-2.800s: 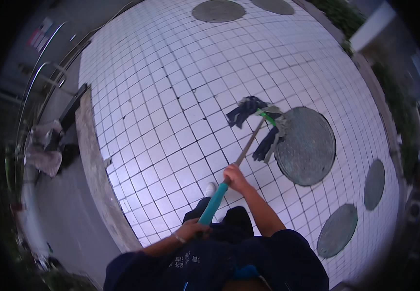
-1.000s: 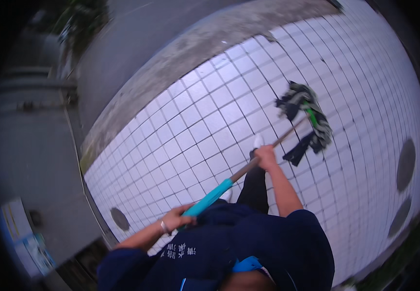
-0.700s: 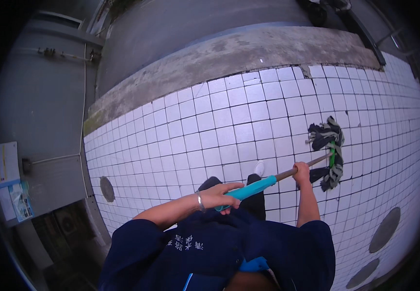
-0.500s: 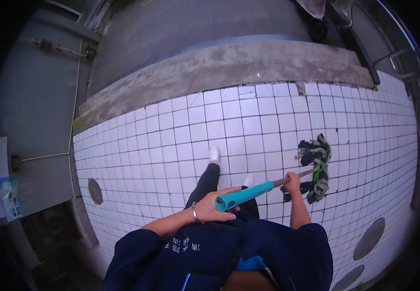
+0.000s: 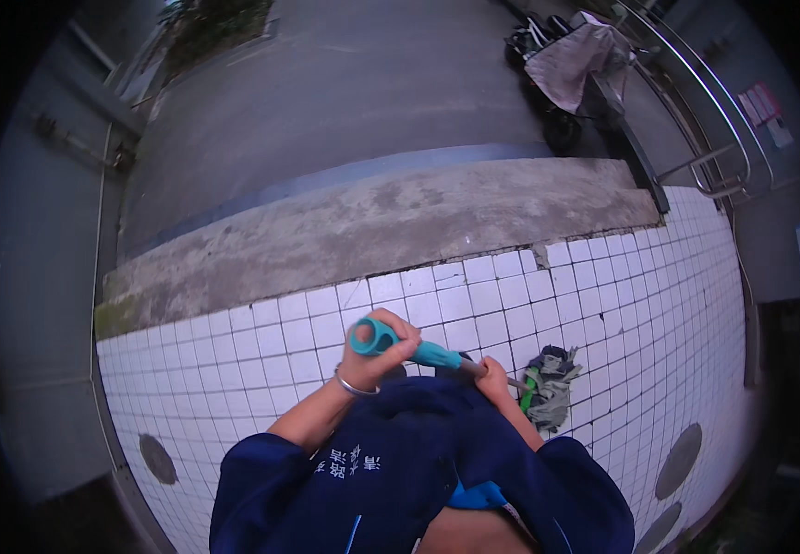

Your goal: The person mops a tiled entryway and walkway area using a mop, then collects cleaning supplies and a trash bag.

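Closest in, the dark blue shirt point(image 5: 400, 462), and just ahead the left hand point(image 5: 380, 362) wraps round the mop's teal grip point(image 5: 437, 355), by its open end! The right hand point(image 5: 494, 380) grasps the brown handle point(image 5: 470, 366) lower down. Off to the right, the mop head point(image 5: 555, 392), grey and navy strips, sits over the white tiles point(image 5: 234, 369). Beyond, a concrete step point(image 5: 372, 222), then a two-wheeler under a pale cover point(image 5: 577, 66).
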A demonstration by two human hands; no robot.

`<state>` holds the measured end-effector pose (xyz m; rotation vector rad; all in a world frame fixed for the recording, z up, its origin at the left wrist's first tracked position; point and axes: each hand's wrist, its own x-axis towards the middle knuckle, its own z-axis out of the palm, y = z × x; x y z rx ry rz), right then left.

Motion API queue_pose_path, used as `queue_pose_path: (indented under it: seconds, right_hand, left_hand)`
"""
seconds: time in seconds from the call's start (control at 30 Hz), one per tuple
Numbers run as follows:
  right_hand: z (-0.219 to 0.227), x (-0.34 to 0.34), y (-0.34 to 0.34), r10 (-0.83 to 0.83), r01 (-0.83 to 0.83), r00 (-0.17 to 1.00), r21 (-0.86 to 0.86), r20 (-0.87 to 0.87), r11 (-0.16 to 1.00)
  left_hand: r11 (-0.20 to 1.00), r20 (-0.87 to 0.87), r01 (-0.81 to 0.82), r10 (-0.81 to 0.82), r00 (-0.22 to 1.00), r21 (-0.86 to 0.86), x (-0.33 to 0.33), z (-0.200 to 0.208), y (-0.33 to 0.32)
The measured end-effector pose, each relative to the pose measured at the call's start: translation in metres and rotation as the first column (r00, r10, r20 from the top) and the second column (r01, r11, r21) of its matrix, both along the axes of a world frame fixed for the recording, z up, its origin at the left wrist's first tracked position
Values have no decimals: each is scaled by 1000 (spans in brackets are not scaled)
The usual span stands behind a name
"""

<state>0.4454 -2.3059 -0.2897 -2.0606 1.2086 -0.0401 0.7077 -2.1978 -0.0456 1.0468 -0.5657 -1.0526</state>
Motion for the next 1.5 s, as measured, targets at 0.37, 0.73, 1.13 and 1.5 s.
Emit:
queue_pose_path:
  seconds: [0.37,0.73,1.13,1.5]
  right_hand:
    - [14,199,-104,250,-270,949,83,192,959]
    - [5,368,-267,517,-543,818,41,252,839]
    - [-25,553,-378,694,-727,684,125,223,676]
    - [-47,725,-429,832,-821,555,163,9,547]
  left_hand:
    - [976,254,74,-20,967,-206,196,65,-89]
    - [946,322,-281,319,891,-161,326,133,-177]
    - [503,286,-528,851,441,-684,461,161,-135]
    - [248,26,-774,958,287,-582,679,15,-84]
